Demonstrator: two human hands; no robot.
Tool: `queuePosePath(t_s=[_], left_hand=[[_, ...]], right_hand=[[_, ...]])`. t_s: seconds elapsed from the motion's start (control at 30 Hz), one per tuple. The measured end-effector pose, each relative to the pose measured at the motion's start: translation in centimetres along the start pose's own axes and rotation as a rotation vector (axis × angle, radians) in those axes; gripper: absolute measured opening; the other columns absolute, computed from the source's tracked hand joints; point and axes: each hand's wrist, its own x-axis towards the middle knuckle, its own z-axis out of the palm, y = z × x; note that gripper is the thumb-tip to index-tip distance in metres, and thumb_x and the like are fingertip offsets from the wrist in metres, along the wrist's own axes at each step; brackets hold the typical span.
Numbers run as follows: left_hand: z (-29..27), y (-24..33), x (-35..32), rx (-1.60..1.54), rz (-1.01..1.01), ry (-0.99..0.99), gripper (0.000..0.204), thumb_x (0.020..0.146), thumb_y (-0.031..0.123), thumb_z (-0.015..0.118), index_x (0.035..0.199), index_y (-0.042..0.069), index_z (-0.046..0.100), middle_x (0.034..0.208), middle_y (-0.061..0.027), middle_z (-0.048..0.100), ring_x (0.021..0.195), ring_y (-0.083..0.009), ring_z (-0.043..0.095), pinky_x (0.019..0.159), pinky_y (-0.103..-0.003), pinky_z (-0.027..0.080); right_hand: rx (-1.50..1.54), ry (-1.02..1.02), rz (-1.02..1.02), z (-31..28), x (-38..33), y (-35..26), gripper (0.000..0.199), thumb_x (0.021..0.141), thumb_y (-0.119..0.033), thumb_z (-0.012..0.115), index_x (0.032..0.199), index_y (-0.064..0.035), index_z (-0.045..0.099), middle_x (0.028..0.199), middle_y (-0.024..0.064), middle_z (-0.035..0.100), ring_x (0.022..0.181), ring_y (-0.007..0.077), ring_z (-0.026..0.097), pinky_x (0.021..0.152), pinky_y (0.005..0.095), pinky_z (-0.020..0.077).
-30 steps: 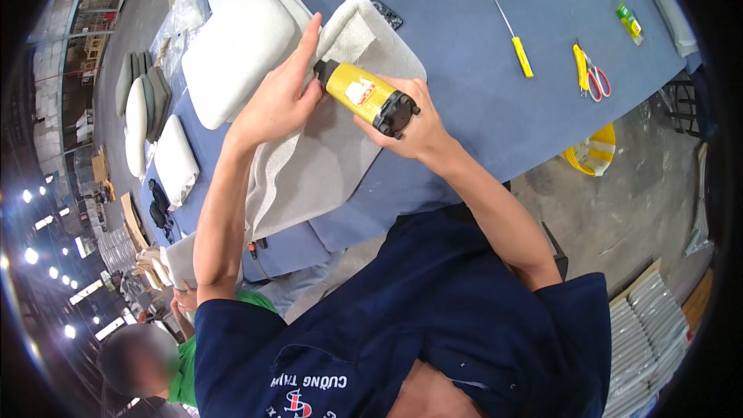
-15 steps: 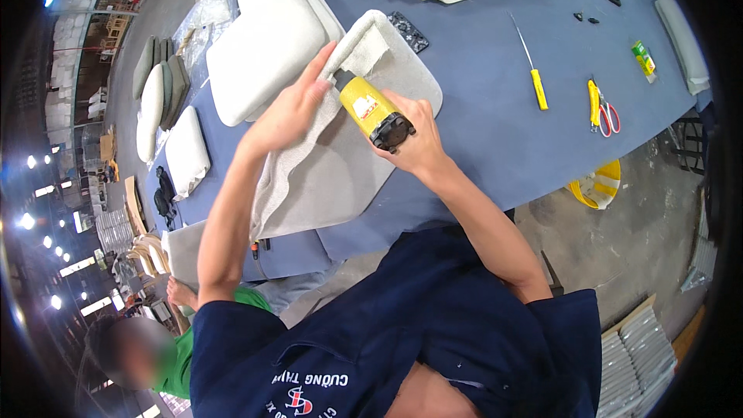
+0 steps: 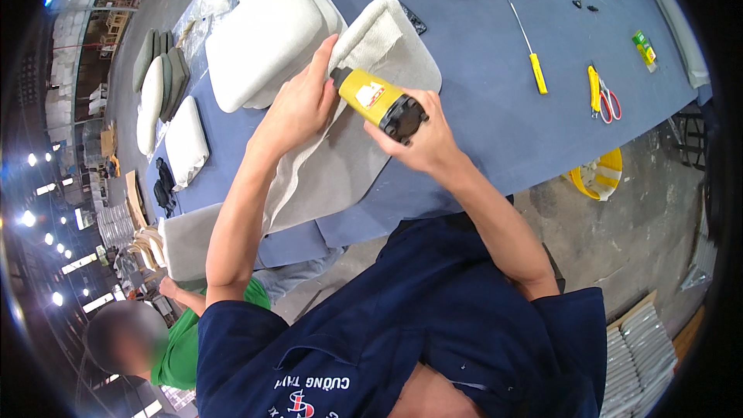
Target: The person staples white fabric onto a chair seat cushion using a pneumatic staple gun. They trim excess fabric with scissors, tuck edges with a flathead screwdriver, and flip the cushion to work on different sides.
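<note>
Right hand [image 3: 422, 143]: fingers wrapped round yellow stapler [image 3: 379, 102], long axis aimed up-left at cushion [image 3: 364, 108]. Left hand [image 3: 298, 104]: flat on fabric, fingers spread, beside nose.

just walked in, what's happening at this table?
A person in a navy shirt is working on a grey fabric cushion cover on the blue table. Their right hand grips a yellow and black power tool, its nose against the cover. Their left hand presses the fabric flat beside it. A yellow-handled screwdriver and scissors lie unused farther right.
</note>
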Motion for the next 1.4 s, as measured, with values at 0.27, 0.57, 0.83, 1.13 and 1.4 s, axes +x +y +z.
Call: queuePosePath(t_s=[0.27, 0.57, 0.83, 1.13, 1.4], left_hand=[[0.0, -4.5, -0.6, -1.259, -0.342, -0.279, 0.064, 0.115, 0.038, 0.042, 0.169, 0.005, 0.030, 0.166, -0.0161, 0.045, 0.152, -0.0269, 0.043, 0.127, -0.038, 0.030], [-0.4, -1.5, -1.5, -0.154, -0.038, -0.084, 0.064, 0.115, 0.024, 0.041, 0.173, 0.022, 0.014, 0.154, -0.0271, 0.055, 0.138, -0.0456, 0.058, 0.117, -0.048, 0.042], [-0.3, -1.0, -2.2, 0.081, -0.029, -0.029, 0.074, 0.110, 0.016, 0.048, 0.172, 0.020, 0.007, 0.144, -0.0326, 0.059, 0.123, -0.0548, 0.061, 0.105, -0.057, 0.049], [-0.4, -2.2, -2.0, 0.026, 0.063, -0.057, 0.083, 0.104, 0.008, 0.050, 0.172, 0.016, 0.004, 0.152, -0.0372, 0.050, 0.134, -0.0546, 0.054, 0.114, -0.055, 0.044], [-1.1, -2.8, -2.6, -0.200, 0.143, -0.076, 0.072, 0.107, 0.014, 0.048, 0.172, 0.007, 0.017, 0.167, -0.0223, 0.041, 0.149, -0.0345, 0.048, 0.125, -0.042, 0.035]], right_hand=[[0.146, -0.323, 0.204, -1.9, 1.6, -1.7, 0.036, 0.079, -0.015, 0.083, 0.107, 0.0058, 0.073, 0.083, 0.0208, 0.075, 0.073, 0.0372, 0.075, 0.072, 0.0381, 0.0590], [0.162, -0.308, 0.203, -0.2, 2.5, -0.8, 0.035, 0.069, -0.012, 0.087, 0.095, 0.0021, 0.067, 0.081, 0.0225, 0.072, 0.081, 0.0452, 0.071, 0.071, 0.0434, 0.0572], [0.144, -0.296, 0.254, 0.1, 1.5, -1.4, 0.037, 0.076, -0.021, 0.087, 0.103, 0.0013, 0.073, 0.082, 0.0197, 0.075, 0.077, 0.0390, 0.074, 0.072, 0.0434, 0.0586], [0.168, -0.415, 0.165, -0.5, 2.3, -2.0, 0.038, 0.077, -0.017, 0.086, 0.107, 0.0025, 0.072, 0.084, 0.0212, 0.074, 0.076, 0.0403, 0.072, 0.069, 0.0385, 0.0576], [0.155, -0.393, 0.180, 0.1, 1.6, -1.1, 0.037, 0.079, -0.016, 0.084, 0.107, 0.0037, 0.073, 0.086, 0.0201, 0.076, 0.076, 0.0366, 0.075, 0.072, 0.0384, 0.0587]])
